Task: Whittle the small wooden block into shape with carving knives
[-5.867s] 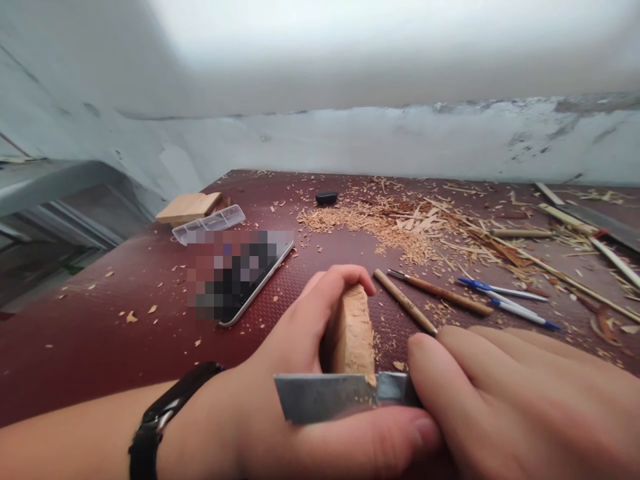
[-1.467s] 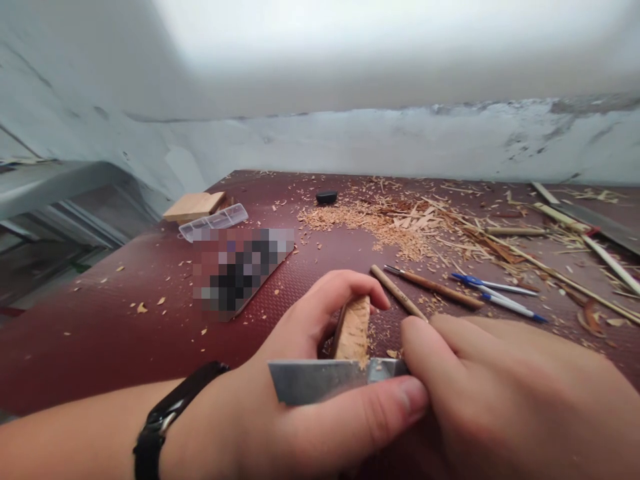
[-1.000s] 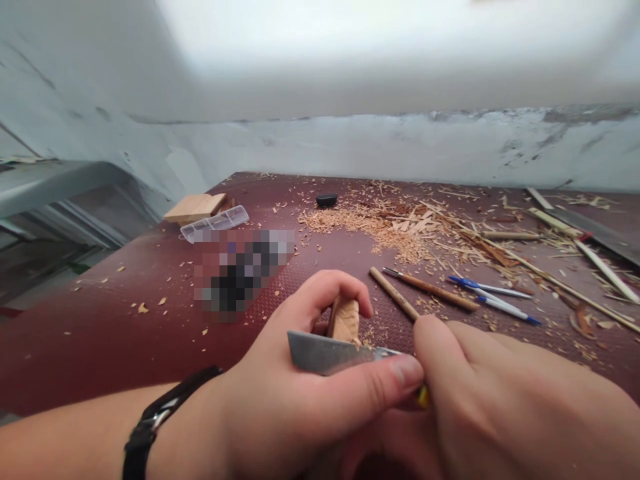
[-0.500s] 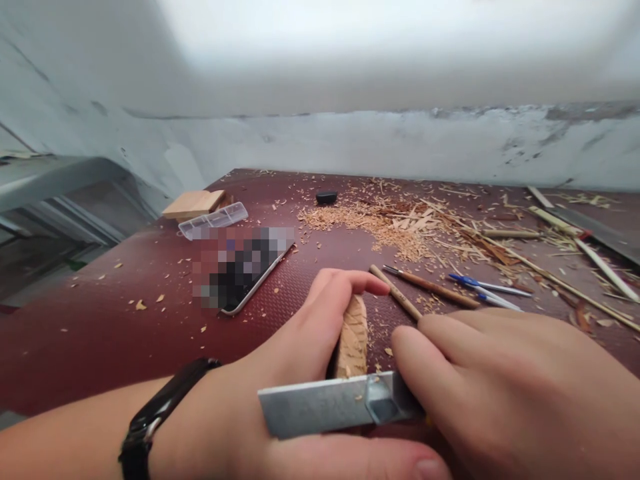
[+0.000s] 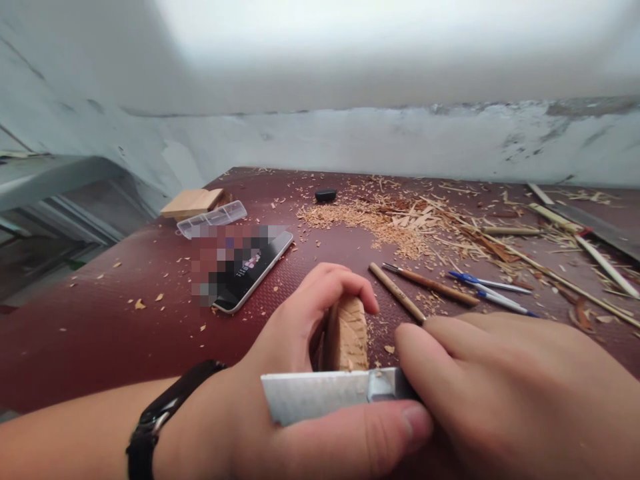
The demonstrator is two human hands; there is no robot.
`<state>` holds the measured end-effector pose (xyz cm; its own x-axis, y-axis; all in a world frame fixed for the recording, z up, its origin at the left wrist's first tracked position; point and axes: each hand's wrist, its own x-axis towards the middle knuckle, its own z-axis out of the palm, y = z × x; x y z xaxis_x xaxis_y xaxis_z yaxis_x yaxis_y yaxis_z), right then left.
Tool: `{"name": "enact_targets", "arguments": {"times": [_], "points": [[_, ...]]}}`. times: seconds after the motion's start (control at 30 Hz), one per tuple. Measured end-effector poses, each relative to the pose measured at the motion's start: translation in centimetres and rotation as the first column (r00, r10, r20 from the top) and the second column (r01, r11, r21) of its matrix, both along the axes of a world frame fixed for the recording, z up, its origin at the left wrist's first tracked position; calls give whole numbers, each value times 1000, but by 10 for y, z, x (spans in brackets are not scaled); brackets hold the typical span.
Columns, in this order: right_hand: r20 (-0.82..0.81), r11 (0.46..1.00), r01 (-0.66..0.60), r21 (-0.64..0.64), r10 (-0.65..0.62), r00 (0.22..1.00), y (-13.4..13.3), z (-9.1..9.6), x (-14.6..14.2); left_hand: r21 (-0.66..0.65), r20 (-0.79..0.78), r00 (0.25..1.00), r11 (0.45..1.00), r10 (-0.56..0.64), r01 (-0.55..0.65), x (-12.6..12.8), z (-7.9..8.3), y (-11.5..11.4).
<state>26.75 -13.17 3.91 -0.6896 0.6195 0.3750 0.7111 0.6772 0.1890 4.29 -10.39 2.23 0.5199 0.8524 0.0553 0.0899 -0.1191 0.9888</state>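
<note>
In my right hand (image 5: 510, 387) is a utility knife (image 5: 320, 393), fingers wrapped round its dark handle and the wide steel blade pointing left. The blade lies across a carved piece of wood (image 5: 353, 333) whose pale top shows cut facets. My left hand (image 5: 295, 347) is closed round that wood, its fingers curled over the far end. The left thumb rests along the back of the blade near the handle. The near end of the wood is hidden behind the knife and thumb. A small curl of shaving sits by the blade's edge.
Beyond my hands lie a wooden stick (image 5: 397, 292), a brown-handled carving tool (image 5: 433, 285) and blue-and-white pens (image 5: 493, 290). Wood shavings (image 5: 400, 230) are heaped farther back. A phone (image 5: 255, 270), a clear plastic case (image 5: 213, 219) and wooden blocks (image 5: 193, 203) are on the left.
The left fingers have curled in closer over the wood's far end. The left thumb has risen onto the back of the blade, and the blade has tilted slightly.
</note>
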Motion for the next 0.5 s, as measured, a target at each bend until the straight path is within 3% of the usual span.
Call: {"name": "enact_targets", "arguments": {"times": [0.37,0.5], "points": [[-63,987,122,106,-116,991,-9,-10,-8,-25,-54,998,999,20,-22,1,-2,-2],[-35,986,118,116,-114,993,-13,-13,-3,-158,-57,998,987,-5,-4,-1,-1,-6]]}}
